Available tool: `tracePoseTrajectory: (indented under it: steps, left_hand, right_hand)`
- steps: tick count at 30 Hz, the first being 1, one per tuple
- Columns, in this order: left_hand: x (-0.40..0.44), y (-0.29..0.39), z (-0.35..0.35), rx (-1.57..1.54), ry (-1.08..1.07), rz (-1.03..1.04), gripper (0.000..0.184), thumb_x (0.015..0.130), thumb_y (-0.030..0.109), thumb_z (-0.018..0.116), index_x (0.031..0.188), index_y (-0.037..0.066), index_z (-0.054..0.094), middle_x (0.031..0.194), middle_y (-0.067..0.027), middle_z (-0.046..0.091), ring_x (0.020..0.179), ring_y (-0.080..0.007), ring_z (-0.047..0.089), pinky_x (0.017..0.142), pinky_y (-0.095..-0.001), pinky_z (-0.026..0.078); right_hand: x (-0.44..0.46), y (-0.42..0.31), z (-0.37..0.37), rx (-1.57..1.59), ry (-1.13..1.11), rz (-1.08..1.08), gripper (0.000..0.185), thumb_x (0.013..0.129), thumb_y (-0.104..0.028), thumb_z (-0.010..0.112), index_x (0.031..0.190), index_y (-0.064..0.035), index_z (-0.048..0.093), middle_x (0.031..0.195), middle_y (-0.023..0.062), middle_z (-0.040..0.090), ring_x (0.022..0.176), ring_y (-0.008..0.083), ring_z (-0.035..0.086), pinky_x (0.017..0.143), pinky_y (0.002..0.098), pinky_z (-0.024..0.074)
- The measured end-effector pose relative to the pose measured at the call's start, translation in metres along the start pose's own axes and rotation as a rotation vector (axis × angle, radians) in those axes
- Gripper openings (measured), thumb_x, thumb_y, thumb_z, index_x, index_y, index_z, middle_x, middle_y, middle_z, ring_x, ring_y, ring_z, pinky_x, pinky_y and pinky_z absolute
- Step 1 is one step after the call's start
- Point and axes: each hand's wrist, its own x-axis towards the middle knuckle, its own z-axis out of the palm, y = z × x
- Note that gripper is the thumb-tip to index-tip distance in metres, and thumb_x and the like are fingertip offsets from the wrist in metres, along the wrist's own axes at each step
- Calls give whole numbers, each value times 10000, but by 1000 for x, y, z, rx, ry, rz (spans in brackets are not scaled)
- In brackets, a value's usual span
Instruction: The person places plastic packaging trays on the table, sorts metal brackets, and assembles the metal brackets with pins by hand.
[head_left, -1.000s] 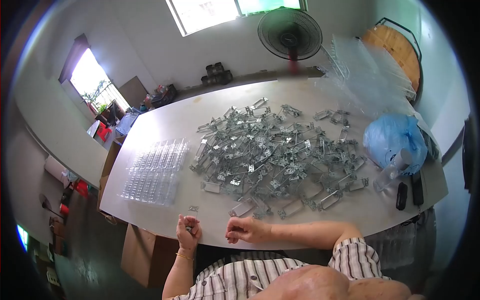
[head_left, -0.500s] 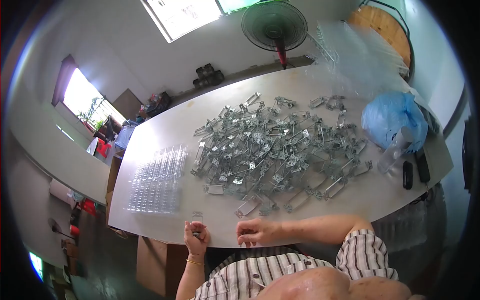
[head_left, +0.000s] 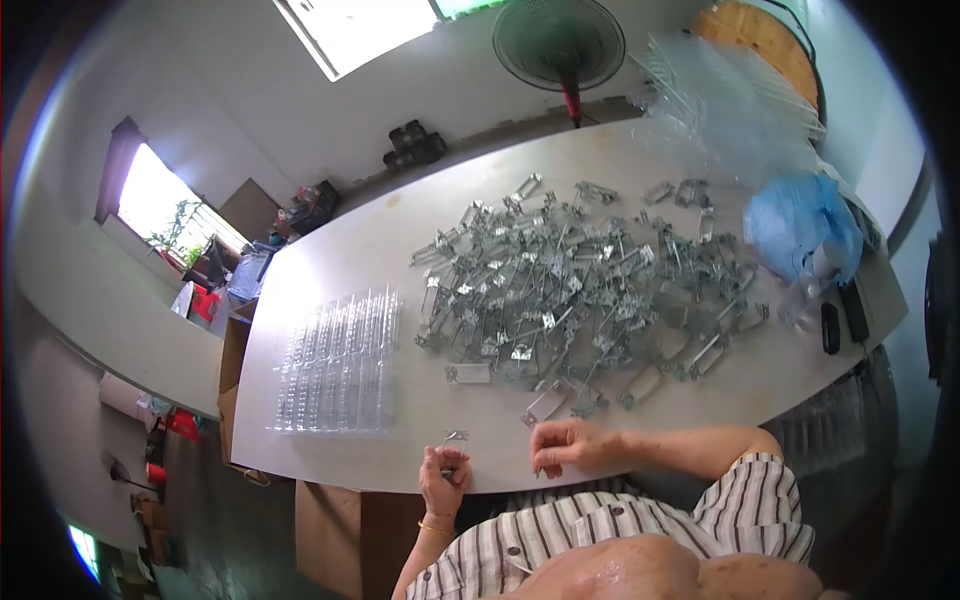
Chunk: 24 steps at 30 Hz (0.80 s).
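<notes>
Near the front edge of the table, my left hand (head_left: 443,478) is closed around a small metal wire bracket (head_left: 456,436), whose flat end sticks up above the fingers. To its right, my right hand (head_left: 568,446) is closed in a pinch with the fingertips pointing down. A tiny dark tip shows under those fingers, too small to name. Beyond both hands spreads a large heap of similar metal brackets (head_left: 550,290), tangled together. Left of the heap lies a clear plastic tray (head_left: 335,365) with rows of ridged compartments.
At the right stand a blue plastic bag (head_left: 803,230), a clear bottle (head_left: 808,290) and a black object (head_left: 830,328). Clear plastic trays (head_left: 735,110) are piled at the far right corner. A fan (head_left: 560,45) stands behind the table. Below the front edge is a cardboard box (head_left: 328,540).
The view has shifted, so the table and its contents appear farther right. Both hands stay near the front edge, the right one slightly farther from the left. The left hand keeps its bracket.
</notes>
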Motion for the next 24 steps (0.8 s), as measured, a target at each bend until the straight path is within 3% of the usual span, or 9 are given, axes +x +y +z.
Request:
tracePoseTrajectory:
  steps: [6,12,16,21,24]
  left_hand:
    - [0,-4,-5,-30,27,-47,625,1087,520,428,901,-31,659,777,-116,625,552,-134,464,474,-274,332]
    - [4,-17,-15,-99,-47,-19,609,1097,515,425,981,-35,659,797,-96,605,602,-128,452,533,-265,361]
    - [3,9,12,-32,-203,-39,631,1106,532,402,1054,-43,657,811,-85,593,613,-132,442,564,-275,374]
    - [24,37,63,-154,-449,-89,656,1117,535,359,1198,-63,618,810,-75,578,664,-159,494,588,-286,401]
    - [49,45,103,-196,-617,-174,654,1121,525,342,1235,-60,614,778,-74,560,660,-178,508,600,-295,419]
  right_hand:
    - [14,-3,2,31,97,-11,105,1052,-156,636,1019,-62,602,936,32,708,821,103,650,752,270,528]
    - [24,8,4,-33,141,-23,99,1050,-139,640,1035,-56,587,925,52,711,788,116,666,711,278,550]
    - [21,4,5,-94,179,-51,105,1054,-134,633,1052,-42,582,925,76,712,795,136,692,711,295,577]
    - [3,-33,5,-99,262,-299,97,1027,-22,635,1105,-16,578,1051,145,705,867,189,731,745,325,616]
    - [-9,-57,-9,-120,311,-577,116,1036,-22,620,1135,-19,559,1065,141,708,911,167,725,758,304,608]
